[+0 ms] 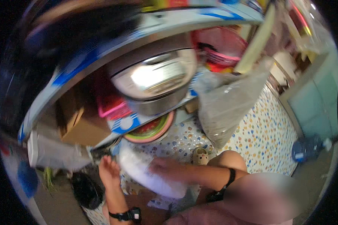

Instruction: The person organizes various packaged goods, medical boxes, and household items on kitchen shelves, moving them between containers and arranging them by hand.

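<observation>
A plump white sack [140, 168], probably plastic, lies on the speckled floor before me. My right hand [164, 170] is blurred over the sack's upper side and seems to touch it; whether its fingers grip is unclear. To the left of the sack, my left hand [109, 170] is raised beside the low shelf, its fingertips pointing up and away from me. No object shows clearly in it. Both forearms wear black straps. A round tray or lid [152, 128] with a watermelon pattern sits under the shelf edge, just beyond the sack.
A rice cooker [155, 81] rests on the blue-and-white shelf, between a cardboard box [84, 123] and a pink basin [222, 47]. A full grey plastic bag [231, 104] stands at right. A black bag [86, 191] lies lower left; a blue water bottle [308, 149] lies far right.
</observation>
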### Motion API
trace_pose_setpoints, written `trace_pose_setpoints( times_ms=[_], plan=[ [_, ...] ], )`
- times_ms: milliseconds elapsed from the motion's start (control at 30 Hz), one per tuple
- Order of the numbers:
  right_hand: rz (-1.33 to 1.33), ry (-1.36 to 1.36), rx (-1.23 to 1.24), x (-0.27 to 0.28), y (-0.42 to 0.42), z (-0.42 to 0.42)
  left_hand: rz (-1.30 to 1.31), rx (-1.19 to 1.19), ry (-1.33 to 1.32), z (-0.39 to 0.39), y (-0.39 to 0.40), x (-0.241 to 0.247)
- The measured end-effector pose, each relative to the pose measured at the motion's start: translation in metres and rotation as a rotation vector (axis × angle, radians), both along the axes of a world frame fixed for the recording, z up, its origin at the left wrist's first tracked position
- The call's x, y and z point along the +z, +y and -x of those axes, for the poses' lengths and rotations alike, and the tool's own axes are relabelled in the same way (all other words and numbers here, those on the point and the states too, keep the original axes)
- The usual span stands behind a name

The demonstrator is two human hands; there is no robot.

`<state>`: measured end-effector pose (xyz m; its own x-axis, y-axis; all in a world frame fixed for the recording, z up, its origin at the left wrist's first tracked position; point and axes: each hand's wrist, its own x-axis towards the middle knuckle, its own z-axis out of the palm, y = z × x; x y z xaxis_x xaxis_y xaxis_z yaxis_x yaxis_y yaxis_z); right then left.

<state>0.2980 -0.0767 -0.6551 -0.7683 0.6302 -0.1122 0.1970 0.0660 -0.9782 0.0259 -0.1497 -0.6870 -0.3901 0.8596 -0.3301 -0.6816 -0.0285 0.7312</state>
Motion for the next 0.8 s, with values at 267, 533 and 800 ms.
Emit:
trace_pose_setpoints(
  times_ms=[267,533,800],
  plan=[
    [0.584,0.458,-0.378,0.083,0.040,0.054,-0.042,0.140,-0.329,-0.013,0.005,0.040],
    [0.051,0.228,-0.644,0.093,0.180,0.179,-0.050,0.197,-0.515,0.004,-0.004,0.058],
    [-1.024,-0.168,-0.482,0.079,0.303,0.214,-0.062,0.197,-0.561,0.011,-0.014,0.058]
  ],
)
